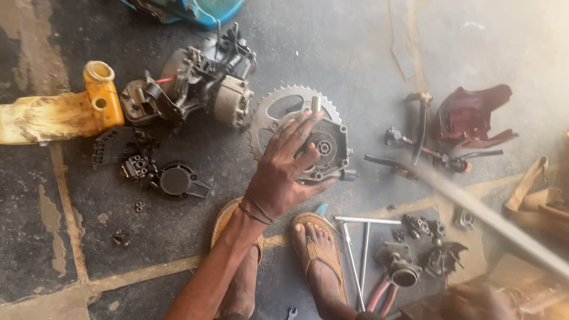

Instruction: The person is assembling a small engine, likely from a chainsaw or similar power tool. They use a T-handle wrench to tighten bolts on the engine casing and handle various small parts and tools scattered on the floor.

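Note:
My left hand (284, 172) reaches forward and rests fingers-spread on a dark metal gear housing (329, 144) lying on the floor. The housing sits on a round toothed saw blade (283, 99), and a short shaft (316, 104) stands up by my fingertips. Black bands circle my wrist. My right hand (477, 301) is blurred at the bottom right edge; whether it holds anything is unclear. A long blurred pale rod (492, 216) crosses diagonally above it. My feet in brown sandals (317, 252) are below the housing.
A small engine (198, 83) and a yellow fuel tank (56, 115) lie at the upper left, with a black round cover (178, 181) below. A dark red cover (471, 115), handle and cables (424, 155), T-wrench (363, 236), red-handled pliers (382, 293) and small parts (415, 261) lie right.

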